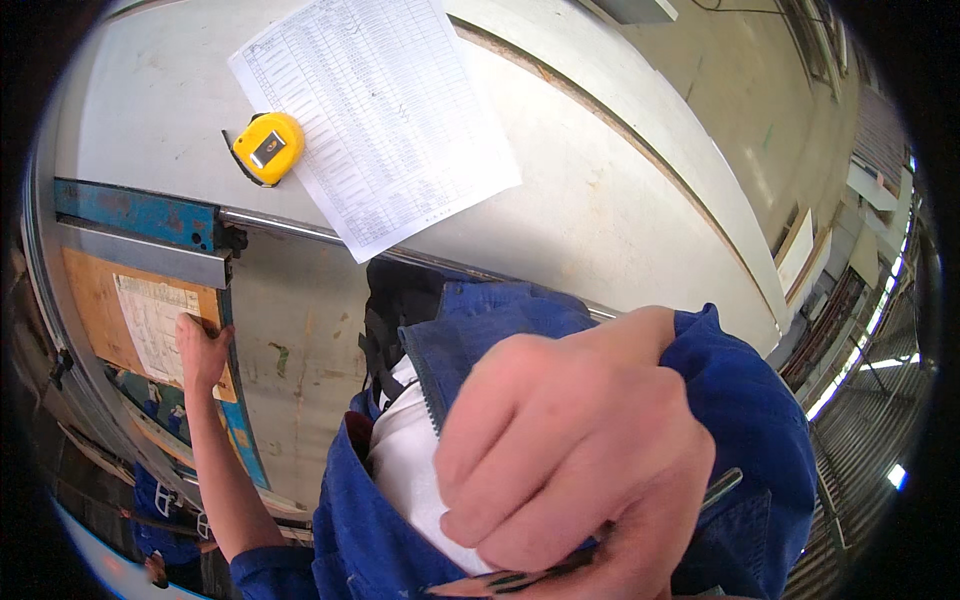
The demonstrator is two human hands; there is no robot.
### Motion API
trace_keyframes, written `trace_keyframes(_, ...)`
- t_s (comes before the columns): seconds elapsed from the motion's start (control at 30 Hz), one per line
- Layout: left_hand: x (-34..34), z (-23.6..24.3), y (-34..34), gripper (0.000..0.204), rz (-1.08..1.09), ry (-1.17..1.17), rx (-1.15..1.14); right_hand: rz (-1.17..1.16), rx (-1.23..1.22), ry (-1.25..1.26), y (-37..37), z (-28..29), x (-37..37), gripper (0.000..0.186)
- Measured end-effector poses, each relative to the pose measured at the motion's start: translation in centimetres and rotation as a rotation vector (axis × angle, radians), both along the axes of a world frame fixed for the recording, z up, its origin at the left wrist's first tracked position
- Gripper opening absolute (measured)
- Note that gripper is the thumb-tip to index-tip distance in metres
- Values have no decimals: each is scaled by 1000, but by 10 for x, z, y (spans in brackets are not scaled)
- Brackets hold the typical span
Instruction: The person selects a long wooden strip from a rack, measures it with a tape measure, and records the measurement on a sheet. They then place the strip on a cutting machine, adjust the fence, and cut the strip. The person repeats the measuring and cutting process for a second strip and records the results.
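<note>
My right hand (580,450) is raised very near the camera, its fingers curled closed. Out of its lower side sticks the sharpened wooden tip of a pencil (480,584). At the left, my left hand (204,352) rests on a brown wooden board (95,300), by its right edge, with thumb and forefinger apart; its other fingers are mostly hidden. Under that hand lies a worn printed paper (150,325). On the pale panel (560,160) in front of me is a printed table sheet (385,120), with a yellow tape measure (268,148) at its left edge.
A blue metal bar (135,212) and a grey metal bar (150,255) border the wooden board. A metal rail (290,228) runs along the panel's near edge. Another person in blue (160,500) is at the lower left. Panel pieces (800,250) stand at the right.
</note>
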State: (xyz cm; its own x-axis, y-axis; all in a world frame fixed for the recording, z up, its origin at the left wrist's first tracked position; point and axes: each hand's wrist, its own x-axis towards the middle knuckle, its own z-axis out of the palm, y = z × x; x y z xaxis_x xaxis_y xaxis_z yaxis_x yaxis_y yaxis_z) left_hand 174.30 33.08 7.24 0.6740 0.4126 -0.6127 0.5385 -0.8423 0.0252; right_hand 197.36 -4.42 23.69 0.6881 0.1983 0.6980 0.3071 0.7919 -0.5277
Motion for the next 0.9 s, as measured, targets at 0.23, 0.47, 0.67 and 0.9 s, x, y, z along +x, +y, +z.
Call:
trace_keyframes(0.23, -6, -7, 7, 55, 43, 42, -24, 139, -243, 100, -22, -3, -7, 34)
trace_keyframes(0.47, -1, -1, 1, 55, 22, 27, 2, 209, -1028, 462, -64, -104, -13, 51)
trace_keyframes(0.67, 2, 2, 0, 57, 6, 46, -13, -65, -1116, 574, -81, -167, -2, 44)
trace_keyframes(0.9, 2, 1, 0, 58, 3, 28, 5, -212, -1222, 404, -72, -185, -1, 19)
